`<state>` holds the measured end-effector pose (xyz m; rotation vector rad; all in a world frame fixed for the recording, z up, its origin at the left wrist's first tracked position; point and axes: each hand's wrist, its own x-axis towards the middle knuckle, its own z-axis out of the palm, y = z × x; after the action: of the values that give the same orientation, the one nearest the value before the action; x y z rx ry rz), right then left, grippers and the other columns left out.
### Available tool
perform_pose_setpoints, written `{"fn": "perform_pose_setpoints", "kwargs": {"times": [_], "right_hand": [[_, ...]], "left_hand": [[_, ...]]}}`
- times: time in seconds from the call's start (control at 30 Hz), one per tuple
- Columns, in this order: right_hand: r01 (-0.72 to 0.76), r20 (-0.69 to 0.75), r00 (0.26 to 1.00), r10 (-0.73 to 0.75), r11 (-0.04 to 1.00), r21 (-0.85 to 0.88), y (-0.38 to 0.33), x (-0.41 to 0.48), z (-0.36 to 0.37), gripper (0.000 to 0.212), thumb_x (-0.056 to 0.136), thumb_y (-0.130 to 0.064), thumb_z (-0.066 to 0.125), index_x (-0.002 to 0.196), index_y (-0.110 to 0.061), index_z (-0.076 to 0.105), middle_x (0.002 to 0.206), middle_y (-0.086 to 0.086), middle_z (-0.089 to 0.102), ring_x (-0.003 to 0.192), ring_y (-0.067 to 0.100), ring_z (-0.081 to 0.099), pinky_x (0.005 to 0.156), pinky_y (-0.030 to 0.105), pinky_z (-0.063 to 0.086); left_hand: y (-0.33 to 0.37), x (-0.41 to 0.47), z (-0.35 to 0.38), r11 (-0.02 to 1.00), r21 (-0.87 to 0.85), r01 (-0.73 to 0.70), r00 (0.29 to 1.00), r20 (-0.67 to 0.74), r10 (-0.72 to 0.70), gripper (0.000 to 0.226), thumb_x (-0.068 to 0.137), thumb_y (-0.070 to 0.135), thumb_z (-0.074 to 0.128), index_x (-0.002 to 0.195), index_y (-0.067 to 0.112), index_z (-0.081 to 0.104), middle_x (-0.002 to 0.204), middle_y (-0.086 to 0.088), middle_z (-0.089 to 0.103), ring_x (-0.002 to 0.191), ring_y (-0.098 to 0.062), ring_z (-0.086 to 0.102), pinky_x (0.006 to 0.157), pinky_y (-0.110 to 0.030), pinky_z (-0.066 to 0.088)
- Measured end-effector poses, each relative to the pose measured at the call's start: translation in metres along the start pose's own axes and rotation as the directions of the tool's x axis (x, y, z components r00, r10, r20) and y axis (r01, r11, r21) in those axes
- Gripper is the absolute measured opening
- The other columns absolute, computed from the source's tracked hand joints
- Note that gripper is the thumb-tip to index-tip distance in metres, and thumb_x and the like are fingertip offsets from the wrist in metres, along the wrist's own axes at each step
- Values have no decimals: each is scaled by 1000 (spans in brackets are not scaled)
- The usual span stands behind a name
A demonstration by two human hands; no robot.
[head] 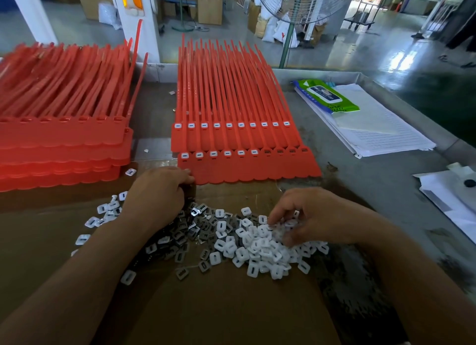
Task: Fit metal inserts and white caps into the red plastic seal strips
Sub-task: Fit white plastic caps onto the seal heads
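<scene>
Far to the left of the heap of white caps, and beyond it, a tall stack of red seal strips lay with its tails pointing away. A single loose cap sat just off that stack's near right corner.

Left of the heap and a little beyond it, the left hand lay knuckles up, its fingers curled down at the near left corner of the front strip sheet. Something dark showed under the fingertips, but I could not tell whether the hand gripped it.

Touching the heap's left side and mixing into it, the dark metal inserts were scattered on the cardboard.

Straight beyond the heap, the front strip sheet carried white caps in its six left heads, while its four right heads showed only dark inserts. The sheet behind it had a cap in every head.

Over the heap's right edge, the right hand bent its fingers down among the caps. Whether it pinched one could not be told.

Far beyond the heap and to its right, a green pack of wet wipes rested on lined paper sheets.
</scene>
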<state>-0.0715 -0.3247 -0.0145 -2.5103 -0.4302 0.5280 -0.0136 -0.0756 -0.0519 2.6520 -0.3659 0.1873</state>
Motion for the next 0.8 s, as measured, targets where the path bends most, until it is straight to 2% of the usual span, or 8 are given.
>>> {"fn": "perform_pose_setpoints", "kwargs": {"times": [0.33,0.63,0.8], "right_hand": [[8,-39,999,-9,999,-31,3,2,4,24,70,-28,77,72,-42,58,86,-18,56,82,-10,51,73,14,43],[-3,-39,999,3,1000,9,2,-1,1,19,73,-31,75,73,-40,59,83,-19,59,80,-9,54,67,13,42],[46,-85,996,-39,996,78,-2,-4,-3,18,73,-25,76,74,-34,60,77,-28,60,70,-9,56,65,7,42]], "left_hand": [[0,-1,-1,1000,0,-6,1000,0,6,40,78,-4,48,109,15,66,124,2,58,118,-18,49,102,-32,33],[0,0,0,1000,17,-3,1000,8,2,40,79,-2,48,110,16,65,125,3,57,119,-17,49,102,-32,33],[-1,-1,0,1000,15,-4,1000,-1,4,40,78,-3,48,109,15,65,124,3,58,118,-17,49,100,-30,34]]}}
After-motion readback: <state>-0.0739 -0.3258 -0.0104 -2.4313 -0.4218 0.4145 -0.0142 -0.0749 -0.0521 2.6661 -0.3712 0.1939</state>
